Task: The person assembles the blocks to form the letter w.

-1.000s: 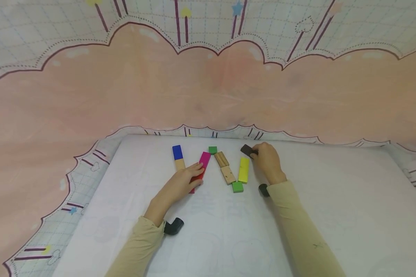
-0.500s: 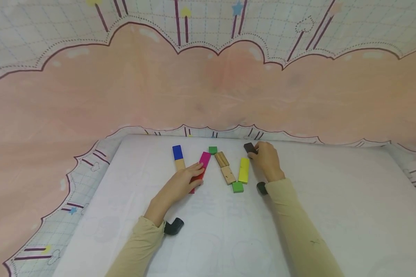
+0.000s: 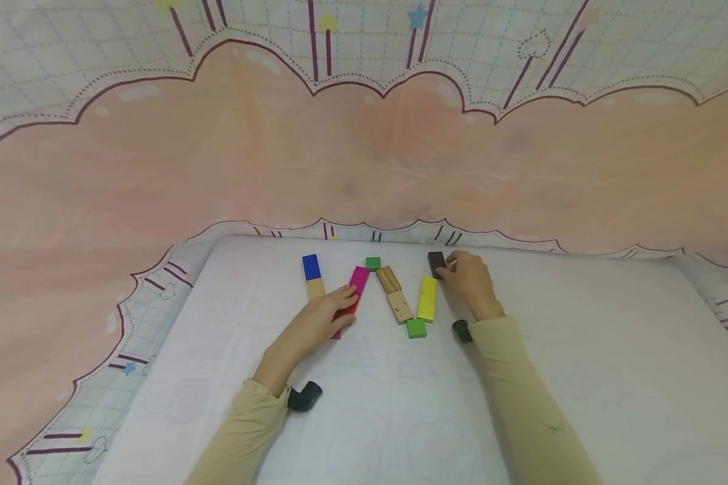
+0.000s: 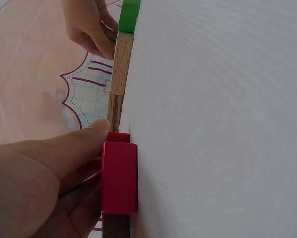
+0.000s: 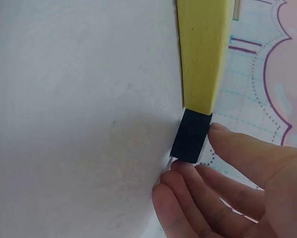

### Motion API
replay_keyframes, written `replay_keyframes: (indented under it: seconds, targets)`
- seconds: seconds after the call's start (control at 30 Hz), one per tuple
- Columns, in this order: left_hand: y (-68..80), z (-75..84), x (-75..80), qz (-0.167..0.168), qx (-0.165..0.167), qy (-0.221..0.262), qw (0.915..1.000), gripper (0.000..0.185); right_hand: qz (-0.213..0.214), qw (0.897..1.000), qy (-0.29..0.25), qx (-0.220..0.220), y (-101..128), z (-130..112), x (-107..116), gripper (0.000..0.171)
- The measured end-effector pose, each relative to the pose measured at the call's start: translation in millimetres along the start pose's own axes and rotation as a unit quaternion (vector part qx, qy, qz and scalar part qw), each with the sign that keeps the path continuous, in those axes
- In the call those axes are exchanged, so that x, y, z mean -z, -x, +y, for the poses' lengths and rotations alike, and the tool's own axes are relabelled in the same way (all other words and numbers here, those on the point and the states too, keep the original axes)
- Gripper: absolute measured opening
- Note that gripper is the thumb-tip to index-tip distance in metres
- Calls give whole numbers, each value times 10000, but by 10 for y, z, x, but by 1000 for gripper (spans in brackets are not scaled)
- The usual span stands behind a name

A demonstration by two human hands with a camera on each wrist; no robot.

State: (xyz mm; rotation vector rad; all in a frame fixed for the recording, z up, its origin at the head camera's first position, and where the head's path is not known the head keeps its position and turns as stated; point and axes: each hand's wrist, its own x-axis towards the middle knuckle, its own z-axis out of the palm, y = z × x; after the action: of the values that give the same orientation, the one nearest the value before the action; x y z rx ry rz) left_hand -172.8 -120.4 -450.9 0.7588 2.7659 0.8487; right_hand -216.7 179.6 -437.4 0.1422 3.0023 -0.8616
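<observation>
Small wooden blocks lie in a zigzag on the white tabletop. My left hand [image 3: 312, 320] rests over the left part, its fingers across the red block [image 3: 350, 306] just below a pink block [image 3: 358, 277]. In the left wrist view the thumb lies beside a crimson block [image 4: 119, 177], and the other fingers are partly hidden behind it. My right hand [image 3: 472, 284] holds a black block [image 3: 436, 264] between thumb and bent fingertips. That block meets the end of the yellow block [image 5: 200, 59] in the right wrist view.
A blue block [image 3: 311, 267] and a plain wood block [image 3: 315, 288] stand in line left of my left hand. Two green blocks [image 3: 416, 328] and two brown wood blocks [image 3: 399, 306] fill the middle. A patterned cloth [image 3: 364, 162] rises behind the table.
The black block has turned from a slant to nearly in line with the yellow block, shifting a little right on the way. My left hand keeps its place.
</observation>
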Motion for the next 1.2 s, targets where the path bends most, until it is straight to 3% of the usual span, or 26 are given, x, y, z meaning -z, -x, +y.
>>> replay_keyframes:
  seconds: [0.33, 0.8, 1.2]
  targets:
    - [13, 7, 10, -5, 30, 20, 10000, 47, -38, 9994, 137, 322, -17, 13, -73, 48]
    - [10, 7, 3, -16, 41, 19, 10000, 48, -958, 9950, -187, 188, -121, 98, -72, 57]
    - [21, 29, 19, -55, 105, 42, 9999, 48, -850, 9959, -212, 207, -135, 83, -78, 54]
